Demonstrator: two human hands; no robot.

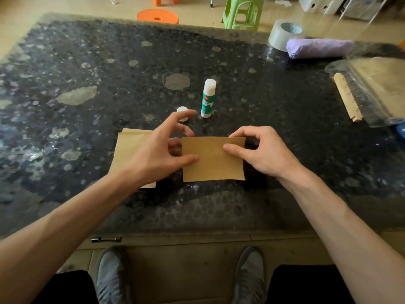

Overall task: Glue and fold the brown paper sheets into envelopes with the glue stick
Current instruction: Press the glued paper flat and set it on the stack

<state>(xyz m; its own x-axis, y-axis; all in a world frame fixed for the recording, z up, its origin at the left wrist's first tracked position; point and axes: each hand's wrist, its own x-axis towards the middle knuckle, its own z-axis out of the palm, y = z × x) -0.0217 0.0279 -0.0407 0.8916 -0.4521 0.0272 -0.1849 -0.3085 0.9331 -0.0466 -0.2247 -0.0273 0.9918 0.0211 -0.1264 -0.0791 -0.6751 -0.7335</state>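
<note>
1 head-worn wide-angle view looks forward and steeply down over the dark table [87,62]; the brown paper sheet [210,167] sits mid-frame, close, between left hand [162,154] and right hand [260,150]; shoes [111,275] at the near edge, stools [241,12] far.

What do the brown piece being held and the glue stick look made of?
Brown piece: matte kraft-type paper, judging by its flat tan face and crisp edges. Glue stick: likely smooth plastic tube, white with green label; its uncapped top looks like white waxy glue.
</note>
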